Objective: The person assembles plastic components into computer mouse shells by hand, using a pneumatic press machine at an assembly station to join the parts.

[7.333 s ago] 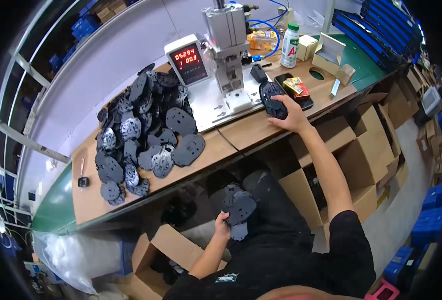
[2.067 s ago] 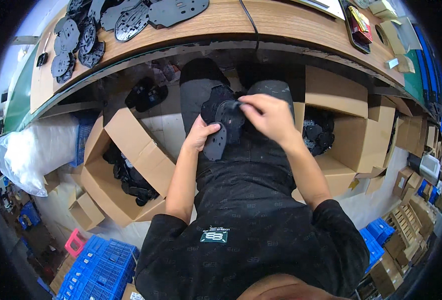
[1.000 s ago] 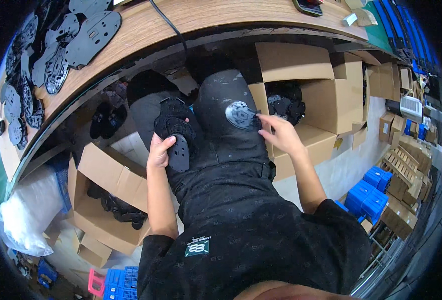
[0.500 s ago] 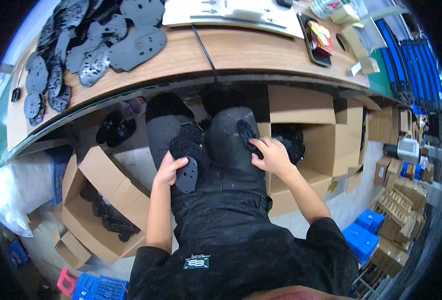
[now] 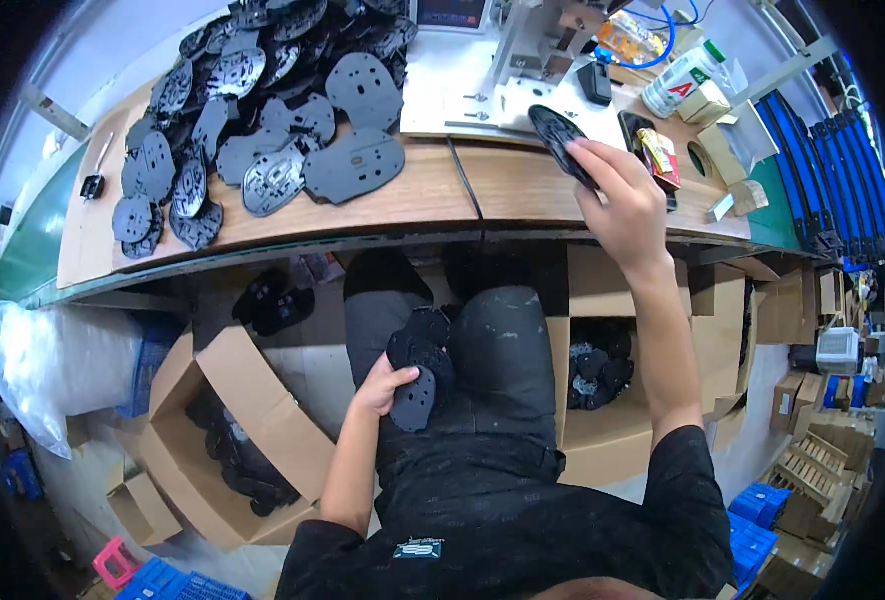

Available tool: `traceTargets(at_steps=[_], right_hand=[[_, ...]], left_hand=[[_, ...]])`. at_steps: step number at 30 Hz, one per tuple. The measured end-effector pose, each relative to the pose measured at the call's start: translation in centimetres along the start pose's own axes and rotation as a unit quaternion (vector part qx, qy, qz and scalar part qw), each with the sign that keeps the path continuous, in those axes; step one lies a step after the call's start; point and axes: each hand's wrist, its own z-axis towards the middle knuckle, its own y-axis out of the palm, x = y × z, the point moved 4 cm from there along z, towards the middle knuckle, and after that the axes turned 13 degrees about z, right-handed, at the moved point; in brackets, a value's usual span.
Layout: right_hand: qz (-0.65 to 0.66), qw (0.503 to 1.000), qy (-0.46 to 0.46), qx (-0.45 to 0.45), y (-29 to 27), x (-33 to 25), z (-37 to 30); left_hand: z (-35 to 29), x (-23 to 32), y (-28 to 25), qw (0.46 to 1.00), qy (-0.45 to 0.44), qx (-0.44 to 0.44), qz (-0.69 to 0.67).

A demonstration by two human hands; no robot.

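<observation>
Over the right part of the bench, my right hand (image 5: 624, 208) pinches one black oval plastic plate (image 5: 554, 130) between thumb and fingers. The plate is tilted, its ridged face partly in view, near the front edge of a white base board (image 5: 432, 108). Whether the plate touches the board I cannot tell. Down on my lap, my left hand (image 5: 380, 385) grips several overlapping black plastic plates (image 5: 418, 395), its thumb on the top one. Small holes show in that plate, which rests against my thigh.
A heap of similar black plates (image 5: 354, 165) covers the bench's left part. A metal fixture (image 5: 537, 45) stands on the white board, with a phone (image 5: 670, 190) and white bottle (image 5: 677, 85) to its right. Open cartons holding black parts flank my legs, left (image 5: 267, 395) and right (image 5: 612, 430).
My right hand has risen from my right thigh to above the bench, carrying a black plate. My left hand still holds its plates on my lap. The view now takes in more of the bench.
</observation>
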Motion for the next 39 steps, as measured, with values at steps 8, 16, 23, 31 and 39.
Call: traceTargets(at_steps=[8, 16, 23, 31, 39], right_hand=[[-0.064, 0.995, -0.003, -0.078, 2.9, 2.3, 3.2], [-0.130, 0.978, 0.064, -0.152, 2.7, 0.2, 6.2], [-0.085, 0.990, 0.033, -0.110, 1.6, 1.7, 5.3], [-0.093, 0.980, -0.032, -0.171, 2.5, 1.9, 5.5], [-0.064, 0.979, -0.022, -0.192, 2.4, 2.2, 6.4]], left_hand=[[0.1, 0.5, 0.1, 1.000, 0.014, -0.003, -0.019], [0.1, 0.1, -0.4, 0.999, -0.006, 0.012, -0.038], [0.5, 0.6, -0.4, 0.997, -0.001, -0.029, -0.068], [0.8, 0.5, -1.0, 0.989, -0.013, -0.051, -0.135], [1.0, -0.2, -2.4, 0.981, -0.034, -0.053, -0.181]])
